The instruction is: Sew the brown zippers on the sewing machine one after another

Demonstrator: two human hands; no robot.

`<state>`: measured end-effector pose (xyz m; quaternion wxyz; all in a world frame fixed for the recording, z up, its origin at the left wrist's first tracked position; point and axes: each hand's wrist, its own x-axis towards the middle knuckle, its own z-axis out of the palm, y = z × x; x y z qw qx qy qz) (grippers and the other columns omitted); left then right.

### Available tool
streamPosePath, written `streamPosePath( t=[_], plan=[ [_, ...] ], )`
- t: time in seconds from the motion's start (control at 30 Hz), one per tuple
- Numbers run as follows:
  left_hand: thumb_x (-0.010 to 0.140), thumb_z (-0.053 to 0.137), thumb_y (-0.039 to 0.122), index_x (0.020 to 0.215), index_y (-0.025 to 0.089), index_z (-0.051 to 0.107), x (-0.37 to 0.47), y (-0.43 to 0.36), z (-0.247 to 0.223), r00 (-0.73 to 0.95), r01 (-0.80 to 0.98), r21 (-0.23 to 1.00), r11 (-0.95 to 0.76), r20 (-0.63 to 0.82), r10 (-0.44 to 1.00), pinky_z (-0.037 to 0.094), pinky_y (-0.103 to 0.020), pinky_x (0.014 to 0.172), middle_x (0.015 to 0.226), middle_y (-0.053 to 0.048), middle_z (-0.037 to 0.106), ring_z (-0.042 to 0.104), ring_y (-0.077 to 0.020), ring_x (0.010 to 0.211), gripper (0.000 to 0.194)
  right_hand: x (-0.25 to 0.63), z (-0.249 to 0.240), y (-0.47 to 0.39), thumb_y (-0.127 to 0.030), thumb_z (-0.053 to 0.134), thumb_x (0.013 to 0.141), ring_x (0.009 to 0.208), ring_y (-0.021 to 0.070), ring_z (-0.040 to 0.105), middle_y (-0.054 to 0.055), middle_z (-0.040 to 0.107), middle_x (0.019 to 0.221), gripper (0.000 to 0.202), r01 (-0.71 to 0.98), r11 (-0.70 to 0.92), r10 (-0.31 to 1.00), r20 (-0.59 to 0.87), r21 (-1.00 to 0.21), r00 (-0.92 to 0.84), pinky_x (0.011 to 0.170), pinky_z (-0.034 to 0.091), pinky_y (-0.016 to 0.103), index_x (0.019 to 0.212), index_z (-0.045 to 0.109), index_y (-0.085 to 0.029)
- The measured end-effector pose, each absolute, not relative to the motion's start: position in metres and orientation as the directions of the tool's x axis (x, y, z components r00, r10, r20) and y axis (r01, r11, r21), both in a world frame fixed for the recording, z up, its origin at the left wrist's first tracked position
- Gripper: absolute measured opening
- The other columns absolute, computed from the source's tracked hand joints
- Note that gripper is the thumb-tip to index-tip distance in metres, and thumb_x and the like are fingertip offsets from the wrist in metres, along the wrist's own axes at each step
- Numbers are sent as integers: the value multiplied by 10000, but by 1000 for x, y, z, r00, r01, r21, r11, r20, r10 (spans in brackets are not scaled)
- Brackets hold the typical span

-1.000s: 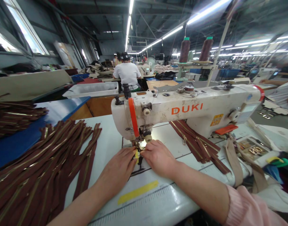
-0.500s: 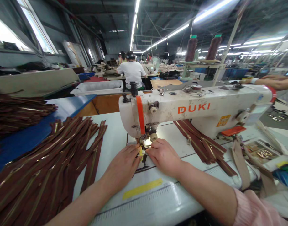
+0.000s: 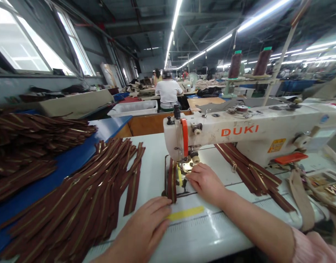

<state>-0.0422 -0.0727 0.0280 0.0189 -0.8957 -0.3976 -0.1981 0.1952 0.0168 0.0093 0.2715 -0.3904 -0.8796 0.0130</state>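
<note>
My left hand (image 3: 150, 224) is low at the front of the sewing machine (image 3: 208, 128). Its fingers are together, with the tips on the near end of a brown zipper (image 3: 172, 180) that lies lengthwise left of the needle. Beside the lit presser foot (image 3: 186, 167) rests my right hand (image 3: 206, 182), thumb and fingers pinched together; whatever they hold is hidden. A yellow guide strip (image 3: 180, 176) sits between the zipper and my right fingertips. Several brown zippers with metal teeth (image 3: 88, 197) are heaped left of the machine.
More zippers (image 3: 25, 142) lie on the blue table (image 3: 107, 128) at far left. Behind the needle, under the machine arm, are further zippers (image 3: 247, 170). A tray of metal fittings (image 3: 325, 186) is at right. Thread cones (image 3: 235, 65) stand behind; a person in white (image 3: 168, 91) sits ahead.
My left hand has moved from the needle area back toward me. The brown zipper now shows left of the needle. My right hand stays by the foot while the view has shifted left.
</note>
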Motion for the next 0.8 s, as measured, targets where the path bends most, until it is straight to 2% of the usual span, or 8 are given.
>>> streamPosePath(
  t=[0.1,0.2,0.3,0.43,0.57,0.67,0.73,0.8],
  plan=[
    [939,378,211,990,231,665,-41,-57,32,528,735,222,-641,406,746,523,-274,907,1087,-35,687,640,-153,1008,292,195,10,13,-175,507,919,795,200,484,63,607,756,207,683,692,692,485,-232,-535,742,384,311,864,706,-159],
    [897,397,138,1103,190,627,-33,-24,37,563,731,180,-658,386,731,494,-337,959,1121,-67,663,611,-180,1051,313,195,10,8,-170,495,921,792,202,485,62,605,751,214,697,685,689,501,-213,-524,741,388,310,864,702,-160],
    [804,434,33,1141,185,601,-21,4,44,710,671,78,-737,216,670,419,-403,1034,1202,-72,620,538,-214,1156,406,193,9,-3,-165,487,922,787,202,484,58,589,729,222,710,676,692,503,-200,-518,731,389,306,821,686,-160],
    [753,444,0,984,184,612,-12,14,54,756,651,61,-757,38,653,434,-382,983,1070,-65,636,569,-210,1041,340,192,10,-22,-154,471,919,793,203,488,57,592,752,225,689,684,697,492,-240,-521,729,394,309,815,669,-172],
    [725,455,-1,869,184,579,-11,6,59,739,668,86,-739,39,673,445,-356,913,967,-55,633,575,-210,955,266,190,11,-33,-138,473,899,865,213,517,70,619,857,209,623,657,746,485,-425,-457,765,413,318,905,676,-185],
    [757,464,41,792,190,544,-6,-7,56,701,696,137,-704,80,709,454,-312,809,854,-36,629,574,-197,850,173,185,12,-38,-164,514,868,855,190,552,67,619,923,206,472,524,851,407,-709,-333,764,439,295,1021,652,-179],
    [788,462,81,773,197,528,1,-19,55,642,733,186,-654,130,756,439,-292,739,809,-25,621,565,-190,790,134,184,15,-42,-217,524,866,766,158,556,41,613,841,166,338,393,906,297,-855,-301,703,443,259,957,653,-166],
    [806,464,115,772,203,522,8,-33,57,564,759,273,-590,175,807,414,-286,713,799,-17,617,556,-187,774,111,186,22,-48,-274,513,872,674,133,526,7,571,705,181,253,299,928,218,-920,-301,634,421,233,811,639,-159]
  ],
)
